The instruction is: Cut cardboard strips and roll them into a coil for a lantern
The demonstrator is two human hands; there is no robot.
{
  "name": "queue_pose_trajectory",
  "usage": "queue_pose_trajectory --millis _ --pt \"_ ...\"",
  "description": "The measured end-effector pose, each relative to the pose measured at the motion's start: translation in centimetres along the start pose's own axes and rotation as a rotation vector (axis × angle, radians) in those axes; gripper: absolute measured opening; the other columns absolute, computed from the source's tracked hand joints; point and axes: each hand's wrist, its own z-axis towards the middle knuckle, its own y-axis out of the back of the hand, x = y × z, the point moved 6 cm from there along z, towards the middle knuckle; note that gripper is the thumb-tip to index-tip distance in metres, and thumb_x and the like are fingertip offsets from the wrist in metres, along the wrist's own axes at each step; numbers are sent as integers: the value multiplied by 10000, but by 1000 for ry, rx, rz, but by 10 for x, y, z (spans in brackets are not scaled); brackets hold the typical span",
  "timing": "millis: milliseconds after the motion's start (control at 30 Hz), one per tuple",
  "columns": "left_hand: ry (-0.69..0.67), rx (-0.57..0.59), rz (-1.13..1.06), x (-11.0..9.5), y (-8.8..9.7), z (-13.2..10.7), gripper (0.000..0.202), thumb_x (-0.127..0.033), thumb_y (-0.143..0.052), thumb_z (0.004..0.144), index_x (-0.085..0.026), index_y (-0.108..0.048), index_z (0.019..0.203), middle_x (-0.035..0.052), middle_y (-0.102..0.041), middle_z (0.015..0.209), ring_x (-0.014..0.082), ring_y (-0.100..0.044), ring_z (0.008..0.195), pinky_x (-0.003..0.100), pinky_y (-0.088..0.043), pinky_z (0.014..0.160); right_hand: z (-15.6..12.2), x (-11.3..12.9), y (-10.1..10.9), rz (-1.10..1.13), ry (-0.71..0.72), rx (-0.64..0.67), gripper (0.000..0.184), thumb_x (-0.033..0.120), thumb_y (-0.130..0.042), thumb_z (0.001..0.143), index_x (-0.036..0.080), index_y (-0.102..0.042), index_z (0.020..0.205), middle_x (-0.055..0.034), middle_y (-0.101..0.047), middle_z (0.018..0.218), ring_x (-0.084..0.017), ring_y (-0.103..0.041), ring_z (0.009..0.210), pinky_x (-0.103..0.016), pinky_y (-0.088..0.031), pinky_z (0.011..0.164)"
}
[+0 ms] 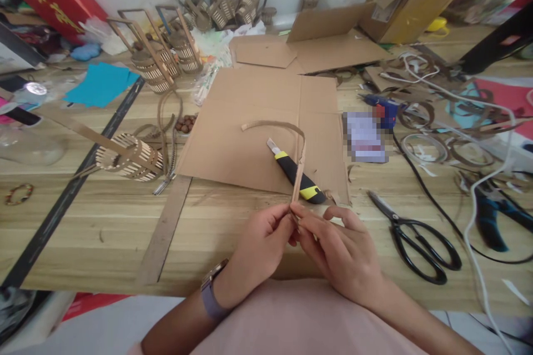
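A narrow brown cardboard strip (300, 151) curves up from my fingers and bends over to the left at its far end. My left hand (266, 238) is closed, pinching the strip's near end between thumb and forefinger. My right hand (337, 244) meets it there, its fingers closed on the same end; the very tip is hidden. Beneath the strip lies a black and yellow utility knife (287, 168), its blade pointing away to the left. The knife rests on a flat cardboard sheet (241, 100).
Scissors (416, 241) lie to the right, near pliers (493, 216), a white cable (470, 227) and a blue glue gun (383, 108). On the left are a small slatted basket (139, 163), a flat cardboard strip (169, 233) and blue paper (100, 84). More baskets (220, 5) stand behind.
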Motion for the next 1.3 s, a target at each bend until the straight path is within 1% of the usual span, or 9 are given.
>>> queue_pose_trajectory --millis 167,367,533,633,800,967,1033,1167,1300 --pt "47 -38 21 4 1 0 210 -250 -447 849 -178 -564 689 -18 -534 607 125 -520 593 221 -427 571 5 -1 2 27 -19 -6 157 78 -508 957 173 -568 1066 -22 -788 845 -108 -668 586 -281 -499 697" --pt "96 -16 9 8 1 -1 215 -267 -450 842 -178 -587 702 -19 -535 600 127 -531 592 227 -438 583 3 -12 2 93 -215 24 143 113 -493 948 238 -555 980 5 -768 774 -158 -686 628 -300 -518 633" --pt "75 34 34 4 -1 0 228 -297 -444 861 -180 -584 725 -15 -547 650 130 -535 630 232 -438 610 4 -6 3 63 -79 -5 160 93 -489 951 219 -542 1034 16 -753 731 -138 -646 556 -293 -514 643" --pt "82 22 59 4 -1 0 228 -277 -426 857 -184 -563 700 -17 -537 624 132 -536 619 229 -431 595 7 -4 3 57 -54 -5 158 93 -476 961 207 -539 1050 17 -743 717 -131 -639 551 -279 -509 638" --pt "87 -17 53 8 0 -2 223 -264 -439 830 -192 -528 639 -25 -522 578 125 -527 570 222 -418 557 6 -4 2 95 -98 19 144 106 -458 967 223 -540 978 16 -729 700 -139 -665 581 -276 -522 625" --pt "91 8 54 10 0 -3 238 -276 -447 845 -175 -628 726 -17 -552 594 133 -545 596 230 -434 578 -3 -14 1 86 -281 13 119 157 -474 958 239 -552 925 -1 -739 747 -157 -692 633 -274 -542 602" --pt "87 26 45 10 0 -3 253 -287 -446 856 -171 -644 751 -9 -570 617 138 -555 618 236 -446 597 -3 -14 1 96 -269 13 116 148 -479 953 242 -545 936 1 -743 742 -159 -696 635 -271 -546 603" --pt "78 18 48 9 0 0 249 -292 -445 862 -176 -623 733 -6 -580 632 140 -566 630 237 -452 599 2 -6 1 132 -137 7 180 97 -486 933 249 -534 1016 18 -741 709 -165 -700 610 -288 -558 637" --pt "75 -22 58 10 1 0 242 -267 -445 840 -188 -543 632 -15 -559 580 126 -544 575 223 -430 557 3 -7 1 122 -176 8 148 115 -478 937 252 -529 961 15 -728 692 -165 -696 591 -276 -546 610"
